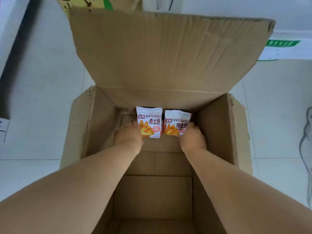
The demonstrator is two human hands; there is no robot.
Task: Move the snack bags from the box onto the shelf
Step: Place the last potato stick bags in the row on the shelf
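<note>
pickup stage: two bags upright at far wall of box [229, 129]. left hand [129, 137] curled on left bag [150, 120], right hand [192, 139] clutching right bag [175, 122]. lifting, shelving both not yet done; shelf unseen.

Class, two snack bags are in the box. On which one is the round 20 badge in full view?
The left bag, by the left hand; the right hand covers part of the badge on the right bag.
</note>
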